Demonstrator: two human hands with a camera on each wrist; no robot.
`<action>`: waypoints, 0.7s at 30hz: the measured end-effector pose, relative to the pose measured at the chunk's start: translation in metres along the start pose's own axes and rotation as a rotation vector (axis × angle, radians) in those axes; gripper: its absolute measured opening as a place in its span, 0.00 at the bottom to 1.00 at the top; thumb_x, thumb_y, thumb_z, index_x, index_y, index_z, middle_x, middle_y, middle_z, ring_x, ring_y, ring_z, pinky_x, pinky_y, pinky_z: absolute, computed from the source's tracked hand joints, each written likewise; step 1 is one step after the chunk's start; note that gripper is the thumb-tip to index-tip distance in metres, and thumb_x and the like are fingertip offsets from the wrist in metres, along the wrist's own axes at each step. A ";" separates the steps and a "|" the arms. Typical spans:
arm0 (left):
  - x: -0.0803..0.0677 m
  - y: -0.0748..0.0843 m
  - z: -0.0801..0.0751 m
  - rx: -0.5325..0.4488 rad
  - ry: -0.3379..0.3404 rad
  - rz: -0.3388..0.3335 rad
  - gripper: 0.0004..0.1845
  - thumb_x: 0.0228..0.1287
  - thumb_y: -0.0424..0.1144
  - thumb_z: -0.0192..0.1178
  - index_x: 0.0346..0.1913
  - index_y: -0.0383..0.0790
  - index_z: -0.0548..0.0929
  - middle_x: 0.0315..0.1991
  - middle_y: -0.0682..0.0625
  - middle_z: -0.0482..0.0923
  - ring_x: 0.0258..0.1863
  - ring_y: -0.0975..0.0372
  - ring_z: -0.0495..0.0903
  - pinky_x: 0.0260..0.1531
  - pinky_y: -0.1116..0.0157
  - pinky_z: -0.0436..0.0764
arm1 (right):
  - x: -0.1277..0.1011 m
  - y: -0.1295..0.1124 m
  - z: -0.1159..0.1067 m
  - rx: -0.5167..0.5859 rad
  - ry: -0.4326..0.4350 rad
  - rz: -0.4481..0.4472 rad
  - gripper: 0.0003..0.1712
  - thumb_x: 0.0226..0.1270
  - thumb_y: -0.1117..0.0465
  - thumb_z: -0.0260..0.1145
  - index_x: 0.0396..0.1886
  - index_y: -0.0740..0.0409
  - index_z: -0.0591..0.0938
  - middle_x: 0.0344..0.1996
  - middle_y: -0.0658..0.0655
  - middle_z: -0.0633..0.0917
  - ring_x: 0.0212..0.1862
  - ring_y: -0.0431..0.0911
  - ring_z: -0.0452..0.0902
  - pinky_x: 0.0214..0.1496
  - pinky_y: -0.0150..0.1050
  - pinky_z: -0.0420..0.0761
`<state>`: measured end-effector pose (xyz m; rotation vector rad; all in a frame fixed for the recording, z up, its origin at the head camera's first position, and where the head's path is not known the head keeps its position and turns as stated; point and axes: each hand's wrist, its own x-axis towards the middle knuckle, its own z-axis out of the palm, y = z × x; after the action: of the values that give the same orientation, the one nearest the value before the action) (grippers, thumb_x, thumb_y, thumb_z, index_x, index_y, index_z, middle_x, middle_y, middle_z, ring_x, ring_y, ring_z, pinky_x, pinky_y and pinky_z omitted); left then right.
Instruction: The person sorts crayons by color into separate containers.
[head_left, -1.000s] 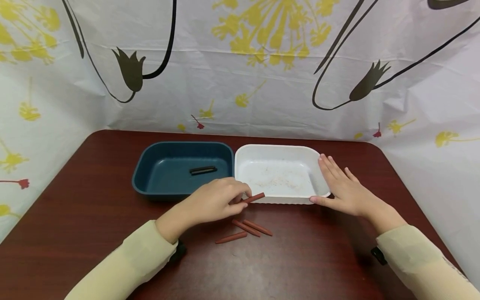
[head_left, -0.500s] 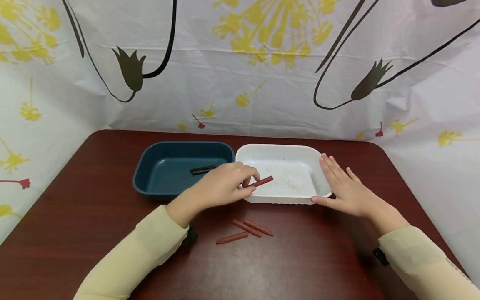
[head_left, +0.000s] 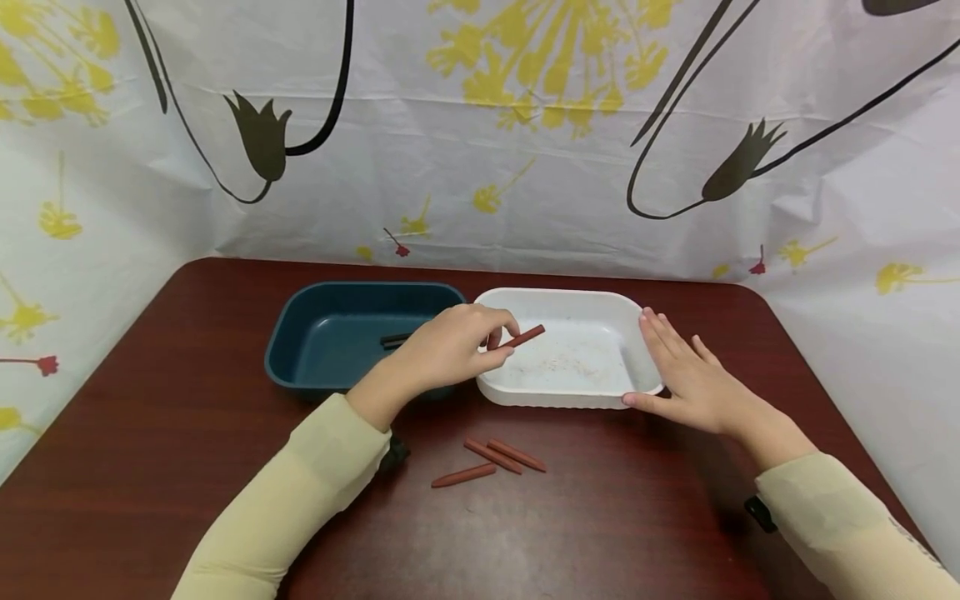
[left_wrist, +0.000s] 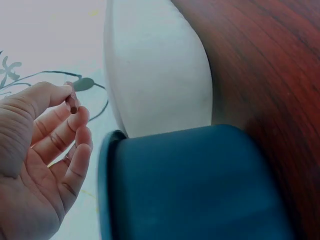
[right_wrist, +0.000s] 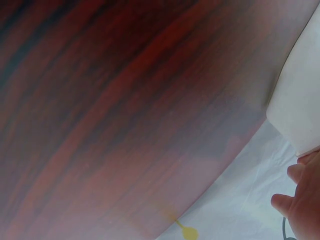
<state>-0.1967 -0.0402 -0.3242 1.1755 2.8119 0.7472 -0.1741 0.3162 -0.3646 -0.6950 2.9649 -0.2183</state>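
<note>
My left hand (head_left: 453, 346) pinches a reddish-brown crayon (head_left: 531, 334) between thumb and fingertips. It hovers over the left side of the white tray (head_left: 570, 398), with the crayon slanting up to the right. In the left wrist view the crayon's blunt end (left_wrist: 73, 109) shows at the thumb tip, above the tray rims. My right hand (head_left: 693, 385) lies with straight fingers against the white tray's right end, thumb at its front corner. On the table in front, three more crayons (head_left: 491, 456) of the same colour lie loosely together.
A dark blue tray (head_left: 330, 388) stands left of the white one, close beside it. Black sticks (head_left: 393, 340) lie in it, partly hidden behind my left hand. The brown table (head_left: 600, 517) ends at a patterned white cloth (head_left: 480, 167) at the back.
My left hand has lifted the crayon up and away from the front, from the white tray's front rim to above its inside. My right hand has stayed in place.
</note>
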 end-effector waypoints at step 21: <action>0.015 -0.021 0.010 -0.116 0.018 -0.096 0.11 0.69 0.40 0.62 0.51 0.41 0.83 0.30 0.51 0.80 0.23 0.63 0.72 0.27 0.70 0.72 | 0.000 0.000 -0.001 0.011 -0.013 0.007 0.63 0.65 0.32 0.61 0.80 0.60 0.37 0.81 0.53 0.33 0.82 0.54 0.31 0.72 0.73 0.49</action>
<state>-0.2199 -0.0391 -0.3394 1.0144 2.7732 0.9035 -0.1747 0.3166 -0.3639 -0.6820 2.9505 -0.2288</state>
